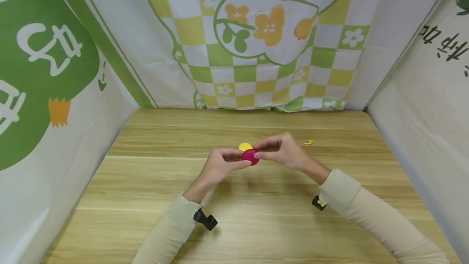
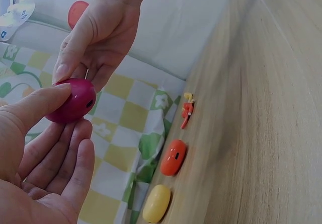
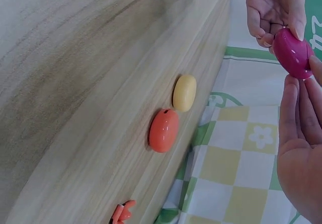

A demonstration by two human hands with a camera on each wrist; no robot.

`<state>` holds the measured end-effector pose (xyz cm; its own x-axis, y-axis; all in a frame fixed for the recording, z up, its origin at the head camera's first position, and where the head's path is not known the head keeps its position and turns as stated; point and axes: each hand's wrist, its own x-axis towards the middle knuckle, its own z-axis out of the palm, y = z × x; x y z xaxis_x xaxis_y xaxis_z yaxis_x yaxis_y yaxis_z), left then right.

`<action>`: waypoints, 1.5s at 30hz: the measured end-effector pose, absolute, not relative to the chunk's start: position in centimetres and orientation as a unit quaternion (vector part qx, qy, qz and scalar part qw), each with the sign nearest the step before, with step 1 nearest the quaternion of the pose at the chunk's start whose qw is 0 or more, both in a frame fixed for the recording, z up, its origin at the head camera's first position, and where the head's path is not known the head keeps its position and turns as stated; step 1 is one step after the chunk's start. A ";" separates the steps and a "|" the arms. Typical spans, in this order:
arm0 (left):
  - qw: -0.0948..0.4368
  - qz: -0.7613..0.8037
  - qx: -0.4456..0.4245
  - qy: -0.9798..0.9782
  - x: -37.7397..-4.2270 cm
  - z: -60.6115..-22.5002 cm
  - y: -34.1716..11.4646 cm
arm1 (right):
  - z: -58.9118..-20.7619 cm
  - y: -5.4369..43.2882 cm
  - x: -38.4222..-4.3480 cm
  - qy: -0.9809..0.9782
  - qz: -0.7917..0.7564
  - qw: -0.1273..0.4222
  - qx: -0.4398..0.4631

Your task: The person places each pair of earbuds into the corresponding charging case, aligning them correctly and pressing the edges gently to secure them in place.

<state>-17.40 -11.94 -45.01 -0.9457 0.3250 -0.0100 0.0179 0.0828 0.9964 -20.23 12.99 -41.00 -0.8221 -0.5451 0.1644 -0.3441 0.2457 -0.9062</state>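
Observation:
Both hands hold a glossy magenta egg-shaped piece (image 1: 250,157) above the table. My left hand (image 1: 220,165) pinches its left side between thumb and fingers. From the other side, my right hand (image 1: 283,150) pinches it too. A small dark slot shows in the magenta piece (image 2: 75,100) in the left wrist view. Beyond the hands lie a yellow rounded piece (image 3: 184,92) and an orange-red rounded piece (image 3: 164,130) with a dark slot. The head view shows the yellow piece (image 1: 244,146) partly hidden, and the orange-red piece is not visible there.
Small yellow and red curved bits (image 2: 187,110) lie farther along the wooden table (image 1: 146,166); a yellow one (image 1: 308,142) shows right of the hands in the head view. A checkered cloth (image 1: 256,74) hangs at the back edge, with printed panels on both sides.

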 end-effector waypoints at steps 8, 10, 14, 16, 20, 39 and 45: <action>0.100 0.652 0.109 0.744 -17.1 -44.3 -12.6 | -41.4 13.0 -19.9 0.773 -0.562 0.110 -0.273; 0.098 0.650 0.109 0.746 -17.1 -44.2 -12.8 | -41.5 12.9 -19.7 0.770 -0.565 0.106 -0.277; 0.095 0.653 0.108 0.744 -17.1 -43.8 -13.1 | -41.7 12.3 -19.6 0.771 -0.570 0.084 -0.271; 0.090 0.654 0.103 0.744 -17.1 -43.7 -13.4 | -41.7 11.8 -19.5 0.772 -0.574 0.076 -0.263; 0.075 0.656 0.096 0.745 -17.0 -43.4 -14.1 | -41.8 10.7 -19.6 0.767 -0.588 0.071 -0.247; 0.057 0.631 0.015 0.774 -17.4 -45.6 -17.9 | -45.4 4.9 -20.6 0.773 -0.608 0.078 -0.164; 0.057 0.609 0.011 0.791 -17.9 -47.2 -18.7 | -47.2 3.5 -21.0 0.785 -0.597 0.095 -0.137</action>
<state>-17.88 -18.70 -47.21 -0.9933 0.0863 -0.0764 -0.0519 0.2573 0.9649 -20.95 3.47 -47.18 -0.9445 -0.3282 0.0150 -0.1023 0.2505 -0.9627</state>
